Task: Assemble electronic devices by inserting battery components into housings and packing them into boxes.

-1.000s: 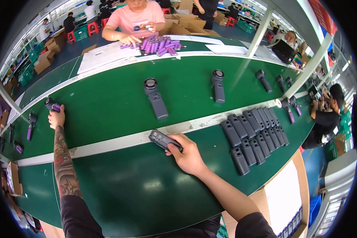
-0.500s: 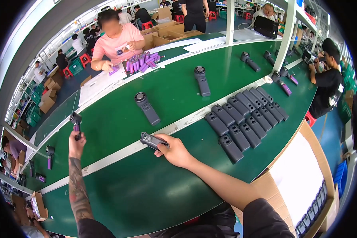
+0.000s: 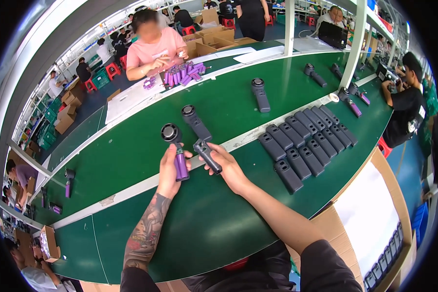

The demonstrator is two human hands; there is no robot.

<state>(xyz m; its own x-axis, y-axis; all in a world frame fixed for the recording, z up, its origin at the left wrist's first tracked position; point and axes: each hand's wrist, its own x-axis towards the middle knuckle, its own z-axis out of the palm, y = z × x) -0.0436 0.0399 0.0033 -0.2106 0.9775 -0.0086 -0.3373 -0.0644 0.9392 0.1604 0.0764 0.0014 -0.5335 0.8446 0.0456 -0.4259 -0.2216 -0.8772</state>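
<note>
Long green felt surface (image 3: 131, 160) in a busy workshop. Left hand (image 3: 169, 168) now brought in from far left, grip wrapped round purple-handled round-headed fan part (image 3: 176, 148). Right hand (image 3: 228, 168) still pinching dark grey plastic handle shell (image 3: 207, 155).

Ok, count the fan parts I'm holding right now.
2. A black round-headed fan with a purple handle stands upright in the left hand; a dark grey plastic handle shell is in the right hand. None looks hidden.

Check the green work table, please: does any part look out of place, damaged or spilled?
Nothing stands out. The dark shells lie in tidy rows at the right of the green table. The left hand holds a purple-handled fan, the right hand a dark shell.
</note>
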